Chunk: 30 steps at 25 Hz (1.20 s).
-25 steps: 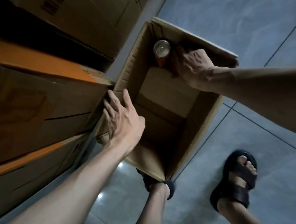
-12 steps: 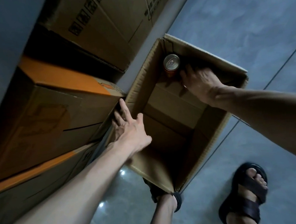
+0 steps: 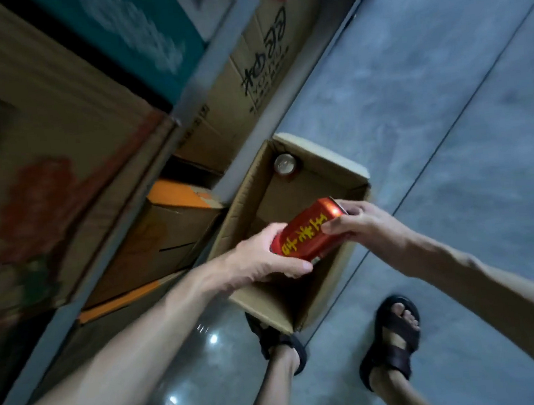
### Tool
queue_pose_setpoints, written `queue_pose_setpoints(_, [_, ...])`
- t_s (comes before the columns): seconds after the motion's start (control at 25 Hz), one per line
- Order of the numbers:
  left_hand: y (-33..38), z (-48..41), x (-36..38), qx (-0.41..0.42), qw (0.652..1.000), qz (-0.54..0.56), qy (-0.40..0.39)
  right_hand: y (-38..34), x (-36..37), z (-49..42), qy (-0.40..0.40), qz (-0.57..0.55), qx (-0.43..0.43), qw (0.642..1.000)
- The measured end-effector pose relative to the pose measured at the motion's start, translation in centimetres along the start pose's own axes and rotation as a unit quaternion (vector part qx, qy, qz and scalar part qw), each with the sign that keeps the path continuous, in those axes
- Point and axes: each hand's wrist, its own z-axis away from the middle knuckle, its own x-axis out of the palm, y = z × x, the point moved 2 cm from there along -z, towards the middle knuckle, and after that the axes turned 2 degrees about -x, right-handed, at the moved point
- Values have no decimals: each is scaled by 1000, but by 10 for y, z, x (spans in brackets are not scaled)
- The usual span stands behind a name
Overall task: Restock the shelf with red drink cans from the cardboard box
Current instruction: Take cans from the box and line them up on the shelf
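Grey floor tiles (image 3: 444, 93) with thin dark joints fill the right half of the frame, while stacked cartons on shelving occupy the left: a blurred brown carton (image 3: 41, 142) at upper left, a teal box (image 3: 138, 35) at top centre, a carton with dark handwritten marks (image 3: 247, 83) just right of it, and orange-topped cartons (image 3: 164, 231) at centre left. Your cardboard box (image 3: 337, 166) stands open on the floor at centre frame, its flaps up and its interior mostly bare. One drink can (image 3: 285, 164) stands upright in the box's far corner, showing you only its silver lid. You hold a red drink can (image 3: 310, 230) over the box's opening, lying tilted with its top end toward the upper right and yellow characters running along its side. Your left hand (image 3: 258, 262) cups the can's lower end from beneath, thumb lying along the near side. Your right hand (image 3: 362, 222) closes its fingers around the can's upper end, at the rim. Both hands thus grip the same can, and both forearms enter from the lower corners of the frame. Your two feet in dark sandals (image 3: 392, 337) stand on the tiles at lower centre, the left one (image 3: 282, 341) touching or tucked under the box's near corner.
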Motion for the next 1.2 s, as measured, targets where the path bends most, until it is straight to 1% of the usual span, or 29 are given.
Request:
queue_pose_setpoints(0.04, [19,26,3,9,999,42,-26,-25,3,23,-16,-19,-10,1000])
queue_pose_setpoints(0.12, [58,78,6,15,993,102,-50,-73,10,64,-43,-31,-25,998])
queue_pose_setpoints(0.2, [95,131,8,31,994,97,-39,-124,17,105,-54,-12,-45,997])
queue_pose_setpoints(0.32, [161,242,6,78,994,76,25,-232,41,184,-73,35,-83,993])
queue_pose_setpoints(0.4, [199,313,9,107,990,38,86,-299,61,237,-80,65,-103,989])
queue_pose_setpoints(0.44, [215,349,10,122,986,23,114,-328,72,261,-84,81,-110,987])
queue_pose_setpoints(0.52, [238,409,13,149,979,15,142,-374,96,297,-77,110,-123,983])
queue_pose_setpoints(0.64, [253,498,16,180,963,59,189,-431,137,344,-51,161,-153,974])
queue_pose_setpoints(0.8, [238,578,11,205,933,135,263,-486,205,381,-90,226,-163,956])
queue_pose_setpoints(0.84, [231,587,6,217,926,146,273,-495,220,384,-100,257,-168,946])
queue_pose_setpoints(0.92, [213,605,-4,246,910,153,297,-508,250,384,-111,336,-192,915])
queue_pose_setpoints(1.08, [177,621,-25,277,874,155,368,-528,311,370,-91,506,-269,815])
queue_pose_setpoints(1.2, [156,618,-36,275,854,121,425,-532,353,362,-104,583,-308,745])
